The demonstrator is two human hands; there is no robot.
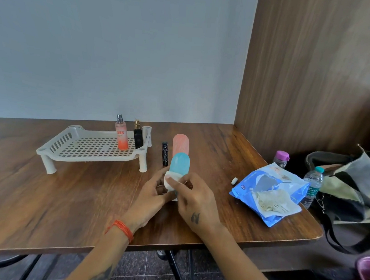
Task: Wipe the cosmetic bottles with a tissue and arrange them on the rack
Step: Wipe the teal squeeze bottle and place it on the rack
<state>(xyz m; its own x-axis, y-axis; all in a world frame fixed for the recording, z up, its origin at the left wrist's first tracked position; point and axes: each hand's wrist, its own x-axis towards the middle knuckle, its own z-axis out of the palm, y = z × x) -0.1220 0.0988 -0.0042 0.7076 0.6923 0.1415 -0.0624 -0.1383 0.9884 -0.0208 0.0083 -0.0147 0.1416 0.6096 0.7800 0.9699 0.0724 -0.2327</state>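
My left hand (152,197) grips the lower part of a rounded blue bottle (180,163), held upright above the table. My right hand (194,197) presses a small white tissue (171,180) against the bottle's lower front. Behind it a pink rounded bottle (180,144) stands on the table, with a slim black tube (165,153) to its left. The white slotted rack (88,150) sits at the back left. An orange spray bottle (121,136) and a black bottle with a gold top (138,136) stand on its right end.
A blue wipes pack (269,193) with a crumpled used tissue (272,202) lies at the right. A small white cap (234,180) lies beside it. A purple-capped jar (281,158), a water bottle (312,185) and a bag (350,182) crowd the right table edge.
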